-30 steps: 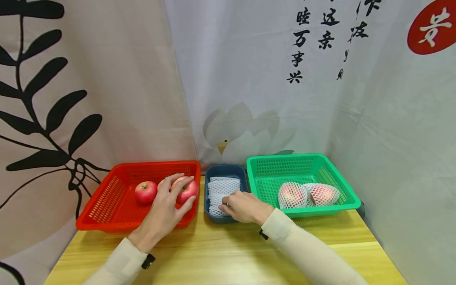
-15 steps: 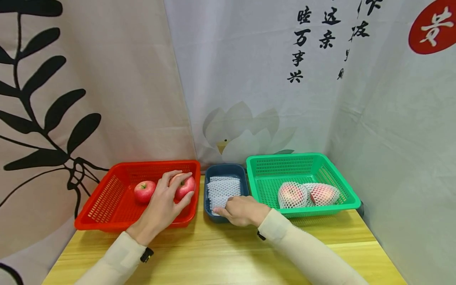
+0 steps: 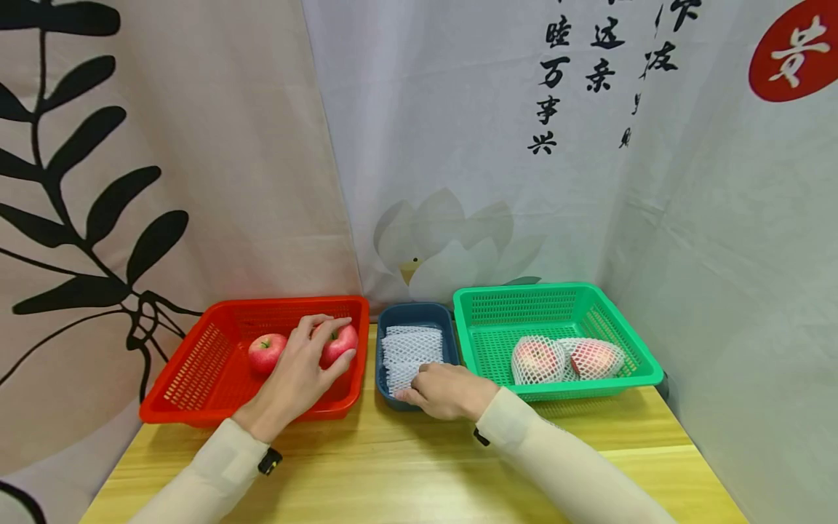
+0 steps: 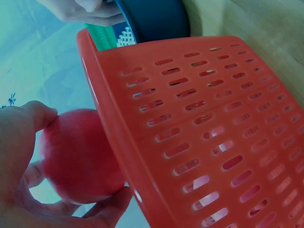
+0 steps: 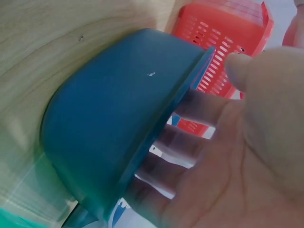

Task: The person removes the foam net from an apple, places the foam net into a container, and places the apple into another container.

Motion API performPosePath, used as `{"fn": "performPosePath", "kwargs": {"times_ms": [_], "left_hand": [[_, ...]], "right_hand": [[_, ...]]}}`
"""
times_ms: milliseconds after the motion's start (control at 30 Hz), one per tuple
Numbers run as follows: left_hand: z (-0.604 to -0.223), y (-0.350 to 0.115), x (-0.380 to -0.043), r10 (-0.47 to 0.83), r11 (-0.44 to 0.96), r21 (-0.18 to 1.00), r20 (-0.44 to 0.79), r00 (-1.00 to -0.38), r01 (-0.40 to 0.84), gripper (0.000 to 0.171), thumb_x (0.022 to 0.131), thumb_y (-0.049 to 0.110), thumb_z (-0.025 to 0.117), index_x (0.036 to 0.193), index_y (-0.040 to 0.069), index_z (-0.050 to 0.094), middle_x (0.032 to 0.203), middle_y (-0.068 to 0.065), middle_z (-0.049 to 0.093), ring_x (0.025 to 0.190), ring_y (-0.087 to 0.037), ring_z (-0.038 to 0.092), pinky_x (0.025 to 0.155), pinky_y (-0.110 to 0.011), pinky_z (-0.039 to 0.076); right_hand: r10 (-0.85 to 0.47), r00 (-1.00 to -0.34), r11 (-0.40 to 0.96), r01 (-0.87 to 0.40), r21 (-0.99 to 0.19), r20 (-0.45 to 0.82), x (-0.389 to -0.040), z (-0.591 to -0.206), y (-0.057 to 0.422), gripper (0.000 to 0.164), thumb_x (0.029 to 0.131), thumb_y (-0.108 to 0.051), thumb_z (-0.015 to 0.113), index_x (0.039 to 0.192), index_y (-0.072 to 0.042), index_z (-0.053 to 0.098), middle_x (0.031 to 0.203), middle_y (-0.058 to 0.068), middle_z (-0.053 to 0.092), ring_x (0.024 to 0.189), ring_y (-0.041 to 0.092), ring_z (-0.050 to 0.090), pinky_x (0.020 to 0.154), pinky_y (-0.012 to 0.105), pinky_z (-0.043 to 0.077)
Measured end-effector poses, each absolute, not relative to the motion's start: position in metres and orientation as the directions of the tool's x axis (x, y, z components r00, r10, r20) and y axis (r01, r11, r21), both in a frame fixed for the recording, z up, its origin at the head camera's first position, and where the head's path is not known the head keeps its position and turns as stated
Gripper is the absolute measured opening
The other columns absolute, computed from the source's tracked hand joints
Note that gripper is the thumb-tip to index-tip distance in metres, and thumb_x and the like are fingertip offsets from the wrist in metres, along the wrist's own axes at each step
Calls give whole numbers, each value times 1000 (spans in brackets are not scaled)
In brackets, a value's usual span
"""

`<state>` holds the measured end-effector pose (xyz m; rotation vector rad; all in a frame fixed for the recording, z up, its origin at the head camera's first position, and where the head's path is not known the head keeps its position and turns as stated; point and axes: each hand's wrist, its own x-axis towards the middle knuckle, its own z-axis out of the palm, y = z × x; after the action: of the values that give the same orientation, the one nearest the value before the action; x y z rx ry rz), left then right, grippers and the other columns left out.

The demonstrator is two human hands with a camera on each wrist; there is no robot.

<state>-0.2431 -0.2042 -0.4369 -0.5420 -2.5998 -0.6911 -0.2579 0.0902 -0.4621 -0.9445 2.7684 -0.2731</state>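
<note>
In the head view my left hand [image 3: 297, 375] reaches into the red basket [image 3: 196, 393] and holds an apple [image 3: 342, 342] at its right side. The left wrist view shows thumb and fingers spread round this apple [image 4: 80, 156]. Another apple [image 3: 267, 353] lies to its left in the basket. My right hand [image 3: 452, 389] is at the near right of the small blue bin [image 3: 393, 316], over white foam net sleeves [image 3: 411, 353]. From the right wrist, its fingers [image 5: 199, 104] reach over the bin's rim, thumb apart. Their tips are hidden.
At the right stands a green basket [image 3: 484, 342] with two apples in foam nets, a left one [image 3: 537, 359] and a right one [image 3: 596, 358]. All three containers stand on a wooden table [image 3: 366, 466]. A printed cloth [image 3: 445, 131] hangs behind them.
My right hand has shifted slightly nearer and its thumb has moved toward the bin's near edge. My left hand stays on the apple, with only a slight shift.
</note>
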Motion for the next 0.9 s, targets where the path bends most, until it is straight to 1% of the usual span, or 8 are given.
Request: {"fn": "performPosePath", "kwargs": {"times_ms": [100,267,467,533,733,900], "left_hand": [[-436,-205,-244,252,819,390,413,-875,420,62,104,24,89,161,14,66,156,-23,60,140,-42,63,105,-63,70],[-432,-208,-247,212,851,404,322,-923,336,65,105,28,87,164,18,63,159,-23,57,141,-44,61,103,-66,70],[-428,-206,-253,196,872,402,239,-951,281,64,107,32,84,165,19,62,159,-24,56,140,-44,62,103,-64,70],[-428,-205,-255,200,879,391,218,-955,273,63,107,33,84,165,19,62,157,-24,57,140,-44,62,102,-63,71],[-424,-207,-260,200,895,376,138,-970,239,64,105,33,86,162,16,62,151,-25,59,134,-44,63,95,-60,73],[-422,-210,-264,200,903,374,74,-977,213,70,103,34,88,164,15,61,150,-28,59,130,-46,65,95,-62,73]], "right_hand": [[-646,-757,757,-618,-212,-96,-256,-462,92,50,121,-57,56,120,-18,86,117,3,81,105,22,77,102,45,68],[-686,-727,720,-678,-148,-5,-255,-459,96,48,122,-53,57,127,-15,85,121,5,81,106,25,78,105,44,67],[-700,-707,699,-707,-108,97,-255,-452,105,47,122,-50,58,141,-15,82,138,7,81,124,28,78,108,46,68],[-698,-705,696,-709,-110,128,-255,-450,109,46,122,-49,59,142,-15,82,142,7,80,128,29,78,110,47,67],[-695,-691,681,-722,-127,199,-254,-441,124,43,123,-46,60,144,-16,81,145,6,78,130,30,76,113,49,65],[-694,-674,669,-734,-120,252,-254,-434,140,40,122,-44,61,144,-16,80,146,7,77,132,30,75,114,52,64]]}}
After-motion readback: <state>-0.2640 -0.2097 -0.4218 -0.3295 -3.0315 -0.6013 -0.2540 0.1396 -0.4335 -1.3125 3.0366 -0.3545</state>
